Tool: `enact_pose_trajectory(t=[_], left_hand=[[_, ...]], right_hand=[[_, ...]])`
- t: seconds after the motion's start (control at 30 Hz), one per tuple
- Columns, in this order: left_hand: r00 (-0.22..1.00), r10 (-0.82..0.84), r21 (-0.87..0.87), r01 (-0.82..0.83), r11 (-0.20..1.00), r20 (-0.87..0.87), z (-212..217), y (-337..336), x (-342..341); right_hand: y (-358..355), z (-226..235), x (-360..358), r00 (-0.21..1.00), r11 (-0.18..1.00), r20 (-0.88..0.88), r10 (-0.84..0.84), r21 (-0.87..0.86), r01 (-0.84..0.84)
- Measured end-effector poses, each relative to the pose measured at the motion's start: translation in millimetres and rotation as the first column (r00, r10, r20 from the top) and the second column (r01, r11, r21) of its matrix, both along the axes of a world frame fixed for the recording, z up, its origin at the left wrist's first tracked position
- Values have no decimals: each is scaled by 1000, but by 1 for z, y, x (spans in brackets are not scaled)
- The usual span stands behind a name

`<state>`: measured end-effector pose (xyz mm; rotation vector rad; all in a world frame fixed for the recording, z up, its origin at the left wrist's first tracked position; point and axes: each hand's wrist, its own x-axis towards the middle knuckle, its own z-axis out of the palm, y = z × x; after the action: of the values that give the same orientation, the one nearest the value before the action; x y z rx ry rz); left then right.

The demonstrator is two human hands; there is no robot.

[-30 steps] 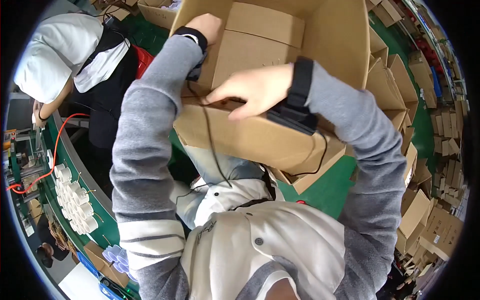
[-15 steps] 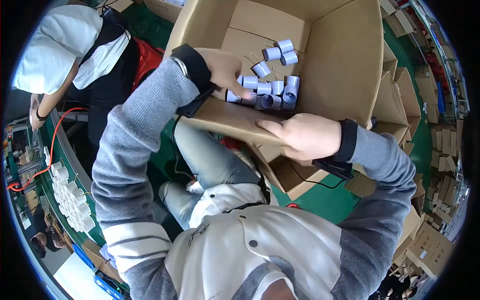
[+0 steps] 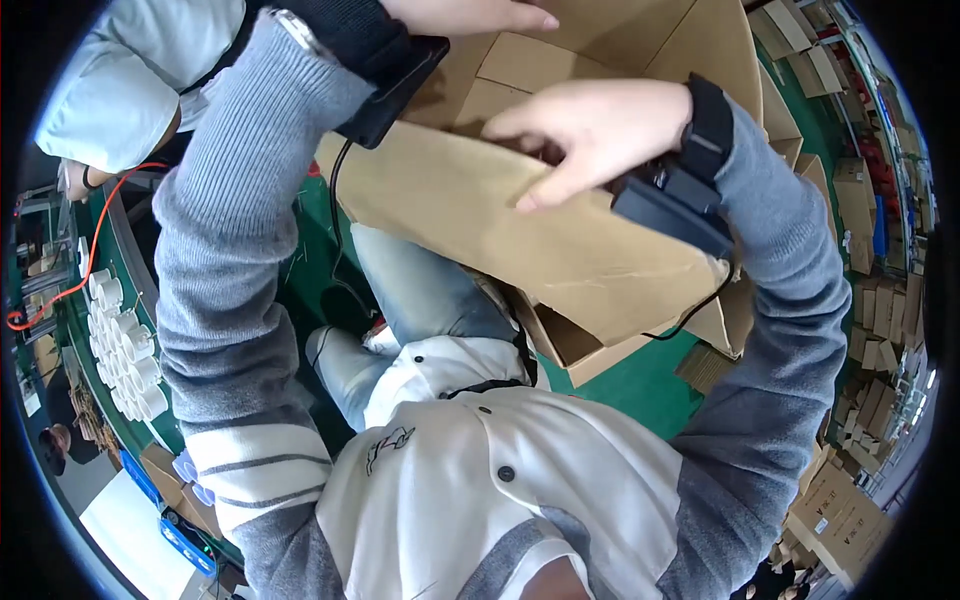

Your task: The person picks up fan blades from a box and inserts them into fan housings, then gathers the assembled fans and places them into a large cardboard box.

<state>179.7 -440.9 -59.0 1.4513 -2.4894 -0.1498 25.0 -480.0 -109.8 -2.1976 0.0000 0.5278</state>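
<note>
A large brown cardboard box (image 3: 450,205) is tilted in front of me, its near wall facing me. My right hand (image 3: 610,130) grips the top edge of that wall, thumb outside and fingers curled over inside. My left hand (image 3: 465,14) is above the far left part of the box, cut off by the picture's upper edge. A finger of it points right, stretched out, and nothing shows in it. Inside, the back panel (image 3: 540,62) is partly visible. The near wall and my right hand hide the bottom of the box.
Another open carton (image 3: 570,335) is beneath the box, by my legs. On the left, white cylinders (image 3: 125,350) stand grouped on a green bench, near an orange hose (image 3: 100,225). A co-worker in a light shirt (image 3: 110,110) is at far left. Cartons (image 3: 835,510) are stacked at right.
My left hand has moved up and away from the white cylinders in the box. The near wall has tipped up and now hides them. My right hand has shifted upward on its edge.
</note>
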Motion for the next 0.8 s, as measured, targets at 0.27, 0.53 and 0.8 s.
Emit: enact_pose_trajectory(t=[0.27,0.53,0.8], left_hand=[[977,150,270,-106,957,-149,1,76,7],[980,185,-116,-192,975,-69,-74,122,17],[991,131,-74,-132,988,-22,-69,107,15]], right_hand=[[3,19,-4,953,991,-275,-129,-7,132],[21,9,-24,972,957,-81,-219,-211,198],[27,21,-37,982,909,-83,-168,-398,122]])
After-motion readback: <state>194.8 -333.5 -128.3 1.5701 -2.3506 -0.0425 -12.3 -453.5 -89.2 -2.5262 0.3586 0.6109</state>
